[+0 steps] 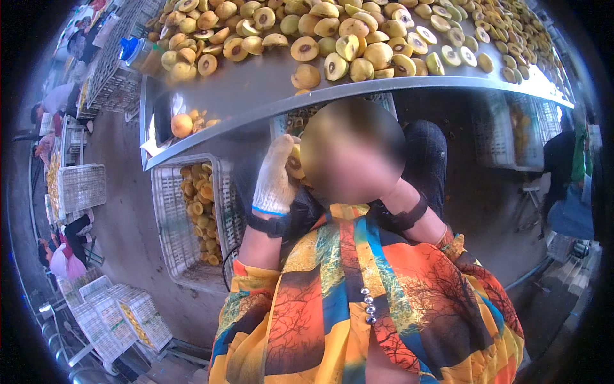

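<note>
My left hand (276, 173), in a white knitted glove with a blue cuff edge, is closed around a halved yellow fruit, apparently a peach half (295, 162), with a brown hollow at its cut face. My right hand (374, 173) is raised close beside it, mostly lost in a round blurred patch. Its fingers and anything in them cannot be made out. Just beyond both hands runs the raised edge of a metal table (256, 102), where many peach halves (377, 54) lie heaped, some cut side up.
Left of my legs stands a white plastic crate (182, 240) partly filled with fruit halves. Another crate (495, 131) is under the table at right. A blue-capped bottle (141, 56) stands on the table's left end. Co-workers sit among stacked crates (125, 310) at far left.
</note>
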`<action>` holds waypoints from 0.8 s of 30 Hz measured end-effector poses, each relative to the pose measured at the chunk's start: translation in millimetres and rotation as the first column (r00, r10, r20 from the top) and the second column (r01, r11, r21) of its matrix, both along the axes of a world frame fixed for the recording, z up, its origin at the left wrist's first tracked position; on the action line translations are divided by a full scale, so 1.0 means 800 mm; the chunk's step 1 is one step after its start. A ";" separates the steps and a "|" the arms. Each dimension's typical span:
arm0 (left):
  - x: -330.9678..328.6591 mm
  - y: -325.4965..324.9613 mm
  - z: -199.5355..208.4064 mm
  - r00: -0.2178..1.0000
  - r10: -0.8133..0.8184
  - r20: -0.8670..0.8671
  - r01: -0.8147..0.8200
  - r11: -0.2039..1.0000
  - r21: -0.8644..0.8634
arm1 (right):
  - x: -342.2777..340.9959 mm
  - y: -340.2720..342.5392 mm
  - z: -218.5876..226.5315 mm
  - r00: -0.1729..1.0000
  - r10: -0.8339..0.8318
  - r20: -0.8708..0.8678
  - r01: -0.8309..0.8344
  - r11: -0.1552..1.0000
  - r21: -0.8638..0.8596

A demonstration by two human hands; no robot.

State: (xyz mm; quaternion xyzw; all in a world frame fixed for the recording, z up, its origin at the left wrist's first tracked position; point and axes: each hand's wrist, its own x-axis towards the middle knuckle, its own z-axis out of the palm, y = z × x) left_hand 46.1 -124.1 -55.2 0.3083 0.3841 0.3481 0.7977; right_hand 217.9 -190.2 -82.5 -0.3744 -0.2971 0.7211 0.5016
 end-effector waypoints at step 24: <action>0.030 -0.002 0.013 1.000 -0.025 0.018 0.028 0.992 -0.121 | 0.000 0.027 0.054 0.826 -0.110 0.553 0.121 0.993 0.017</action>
